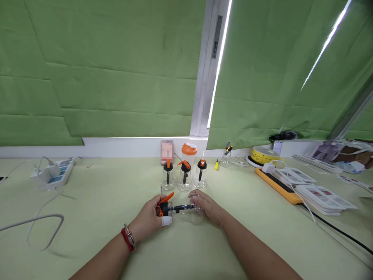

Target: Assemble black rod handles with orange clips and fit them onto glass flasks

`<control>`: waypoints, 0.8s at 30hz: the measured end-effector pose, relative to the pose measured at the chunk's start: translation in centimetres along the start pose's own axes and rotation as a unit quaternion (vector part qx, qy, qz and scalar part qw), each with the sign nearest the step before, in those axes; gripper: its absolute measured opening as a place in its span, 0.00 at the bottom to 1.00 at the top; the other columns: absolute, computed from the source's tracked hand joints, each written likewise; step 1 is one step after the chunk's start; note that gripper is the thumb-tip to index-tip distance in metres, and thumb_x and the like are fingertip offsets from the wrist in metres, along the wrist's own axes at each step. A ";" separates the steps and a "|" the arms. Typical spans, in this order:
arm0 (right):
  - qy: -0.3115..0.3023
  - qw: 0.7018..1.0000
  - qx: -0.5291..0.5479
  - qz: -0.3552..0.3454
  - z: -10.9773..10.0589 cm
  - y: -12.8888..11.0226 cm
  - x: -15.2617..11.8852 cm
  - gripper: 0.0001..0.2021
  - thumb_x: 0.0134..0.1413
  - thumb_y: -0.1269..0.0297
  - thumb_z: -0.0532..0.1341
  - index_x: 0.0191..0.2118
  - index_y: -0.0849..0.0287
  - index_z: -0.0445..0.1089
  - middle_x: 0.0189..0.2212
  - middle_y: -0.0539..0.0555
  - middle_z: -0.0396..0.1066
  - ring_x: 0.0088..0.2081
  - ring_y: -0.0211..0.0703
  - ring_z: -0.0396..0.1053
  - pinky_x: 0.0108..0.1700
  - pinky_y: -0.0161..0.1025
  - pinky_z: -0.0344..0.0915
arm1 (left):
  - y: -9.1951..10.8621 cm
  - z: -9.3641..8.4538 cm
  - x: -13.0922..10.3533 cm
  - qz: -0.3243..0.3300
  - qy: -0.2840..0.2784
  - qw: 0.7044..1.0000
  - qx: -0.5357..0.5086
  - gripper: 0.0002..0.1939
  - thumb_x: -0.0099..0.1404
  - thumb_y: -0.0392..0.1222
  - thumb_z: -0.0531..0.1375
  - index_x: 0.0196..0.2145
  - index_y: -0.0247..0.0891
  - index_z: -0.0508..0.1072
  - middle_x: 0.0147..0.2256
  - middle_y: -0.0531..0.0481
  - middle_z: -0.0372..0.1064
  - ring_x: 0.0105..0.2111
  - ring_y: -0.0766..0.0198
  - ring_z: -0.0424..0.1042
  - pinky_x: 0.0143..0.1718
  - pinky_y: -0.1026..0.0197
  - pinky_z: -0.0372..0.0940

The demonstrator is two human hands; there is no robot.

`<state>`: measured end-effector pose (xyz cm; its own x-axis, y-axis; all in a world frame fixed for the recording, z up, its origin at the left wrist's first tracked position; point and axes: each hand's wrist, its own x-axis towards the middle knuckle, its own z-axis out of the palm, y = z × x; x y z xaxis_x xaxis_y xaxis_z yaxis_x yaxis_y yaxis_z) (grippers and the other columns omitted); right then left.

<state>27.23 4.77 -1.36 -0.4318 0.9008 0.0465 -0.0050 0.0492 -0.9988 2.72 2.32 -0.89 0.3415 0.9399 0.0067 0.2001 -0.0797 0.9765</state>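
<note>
A clear bottle (pixel 185 214) with a black cap, an orange lever and a dark inner tube lies sideways between my hands, low over the table. My left hand (pixel 153 214), with white tape on the thumb, grips the cap end at the orange lever. Around the clear base at the other end, my right hand (pixel 206 206) has its fingers closed. Behind them stand three similar bottles upright: a left one (pixel 168 177), a middle one (pixel 184 177) and a right one (pixel 199 175), each with black and orange on top.
Behind the bottles are an orange-lidded shaker (pixel 189 152) and a pixelated card (pixel 167 151). Screwdrivers stand in a small glass jar (pixel 225 160). At right lie an orange power strip (pixel 278 186) and stacked cards (pixel 323 198); at left, a white power strip (pixel 60 175) with loose cables.
</note>
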 end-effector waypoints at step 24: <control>-0.051 0.999 -0.017 -0.007 -0.5 -0.2 -0.3 0.21 0.50 0.51 0.62 0.47 0.56 0.62 0.32 0.49 0.63 0.32 0.37 0.60 0.34 0.34 0.57 | 0.5 0.0 -0.4 -0.030 -0.018 0.999 -0.010 0.33 0.45 0.44 0.69 0.49 0.34 0.67 0.29 0.55 0.62 0.25 0.69 0.58 0.25 0.66 0.57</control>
<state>27.83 4.71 -1.13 -0.5213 0.8515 0.0574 0.0185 0.0785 -0.9967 2.74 1.91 -0.41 0.3621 0.9302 -0.0593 0.2035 -0.0168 0.9789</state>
